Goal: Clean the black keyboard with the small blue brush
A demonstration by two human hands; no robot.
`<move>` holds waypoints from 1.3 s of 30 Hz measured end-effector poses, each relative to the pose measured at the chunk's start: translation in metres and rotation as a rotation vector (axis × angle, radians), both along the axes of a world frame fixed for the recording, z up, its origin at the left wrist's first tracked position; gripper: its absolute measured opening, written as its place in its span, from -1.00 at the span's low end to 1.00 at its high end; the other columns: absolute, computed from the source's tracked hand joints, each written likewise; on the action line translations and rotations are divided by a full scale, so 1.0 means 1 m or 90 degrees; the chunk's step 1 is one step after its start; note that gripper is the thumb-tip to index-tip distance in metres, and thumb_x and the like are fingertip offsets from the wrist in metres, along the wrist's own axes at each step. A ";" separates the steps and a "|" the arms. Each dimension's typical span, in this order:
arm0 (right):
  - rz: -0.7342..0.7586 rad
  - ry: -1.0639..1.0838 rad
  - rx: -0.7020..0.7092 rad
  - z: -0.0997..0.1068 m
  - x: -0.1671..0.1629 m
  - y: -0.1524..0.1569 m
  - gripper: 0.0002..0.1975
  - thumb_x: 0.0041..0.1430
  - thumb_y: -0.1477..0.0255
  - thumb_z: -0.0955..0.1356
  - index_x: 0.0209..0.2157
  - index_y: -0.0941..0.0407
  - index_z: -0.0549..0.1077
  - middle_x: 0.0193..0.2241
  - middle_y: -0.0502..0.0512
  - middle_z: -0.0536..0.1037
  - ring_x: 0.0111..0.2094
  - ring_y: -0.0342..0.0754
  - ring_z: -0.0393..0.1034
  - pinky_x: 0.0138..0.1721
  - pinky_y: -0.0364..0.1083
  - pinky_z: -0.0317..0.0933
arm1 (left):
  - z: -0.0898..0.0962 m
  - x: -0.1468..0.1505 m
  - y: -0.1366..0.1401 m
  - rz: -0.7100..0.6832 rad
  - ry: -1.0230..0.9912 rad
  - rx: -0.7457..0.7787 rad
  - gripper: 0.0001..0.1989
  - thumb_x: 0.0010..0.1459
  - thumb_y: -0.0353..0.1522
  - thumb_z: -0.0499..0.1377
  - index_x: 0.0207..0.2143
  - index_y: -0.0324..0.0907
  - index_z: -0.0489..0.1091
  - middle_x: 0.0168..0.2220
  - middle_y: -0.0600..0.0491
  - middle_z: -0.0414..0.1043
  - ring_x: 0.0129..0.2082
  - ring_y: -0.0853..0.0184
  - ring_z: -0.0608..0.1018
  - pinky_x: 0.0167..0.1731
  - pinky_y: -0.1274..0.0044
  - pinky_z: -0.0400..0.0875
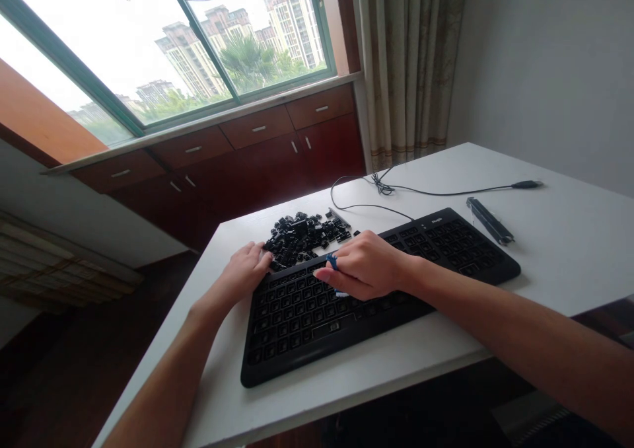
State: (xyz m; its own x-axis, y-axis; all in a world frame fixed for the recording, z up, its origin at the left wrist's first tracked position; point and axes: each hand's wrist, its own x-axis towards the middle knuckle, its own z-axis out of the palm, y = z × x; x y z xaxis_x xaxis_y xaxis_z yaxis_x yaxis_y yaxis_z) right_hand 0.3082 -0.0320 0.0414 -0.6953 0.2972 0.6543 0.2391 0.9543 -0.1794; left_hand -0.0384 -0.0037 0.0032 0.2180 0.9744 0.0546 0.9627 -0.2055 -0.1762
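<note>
And here is the keyboard [292, 352], set at a slant across the white table [396, 352], its near edge running close to the table's near side. The keys are off across the board, leaving rows of dark, square sockets bare to the light!

Over the middle comes the right hand [364, 266], closed firmly around a blue tool [331, 261]. One blue bit pokes out above the thumb, and a blue-and-white end peeks out below the fist, right over the sockets; the rest is hidden in the grip, and whether that end touches the board, one cannot tell.

Across to the left hand [246, 266]: it lies at the keyboard's far left corner, fingers stretched out and bunched together, just beside the pile of keycaps [300, 236]. Is it pinching the corner or merely resting there? The fingertips are too hard to make out, so one cannot tell.

What a heap those caps make, black and jumbled, behind the board's far edge, with a few strays out to the right! A thin grey stick [339, 219] lies beside them.

Further right, the cable [446, 192] leaves the keyboard's back, loops into a tangle and runs out to its plug [528, 184]. A dark bar [490, 222] lies near the keyboard's far right end. Beyond the table stand red-brown cabinets [247, 164] under a window [198, 51].
</note>
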 end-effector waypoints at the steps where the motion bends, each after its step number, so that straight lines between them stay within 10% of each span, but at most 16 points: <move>1: 0.004 -0.003 -0.003 0.001 0.001 0.000 -0.47 0.42 0.21 0.14 -0.60 0.15 0.29 -0.66 -0.09 0.31 -0.63 -0.27 0.08 -0.54 -0.14 -0.16 | 0.000 -0.001 0.000 -0.007 -0.004 0.002 -0.55 0.27 -0.28 -0.10 0.07 -0.27 0.40 0.13 -0.23 0.42 0.22 0.01 0.35 0.15 0.15 0.28; 39: 0.006 -0.032 -0.017 0.003 0.001 0.000 -0.45 0.43 0.19 0.11 -0.60 0.16 0.28 -0.64 -0.06 0.35 -0.60 -0.26 0.10 -0.51 -0.15 -0.15 | -0.007 -0.008 -0.001 -0.063 0.067 0.018 -0.62 0.27 -0.36 -0.05 0.01 -0.27 0.44 0.16 -0.23 0.38 0.23 -0.01 0.32 0.19 0.15 0.22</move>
State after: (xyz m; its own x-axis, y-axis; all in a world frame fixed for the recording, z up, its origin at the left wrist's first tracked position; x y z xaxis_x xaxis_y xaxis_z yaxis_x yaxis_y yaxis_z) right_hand 0.3089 -0.0323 0.0444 -0.7296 0.3081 0.6105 0.2400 0.9513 -0.1933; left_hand -0.0468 -0.0048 -0.0043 0.3190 0.9462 0.0538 0.9138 -0.2920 -0.2824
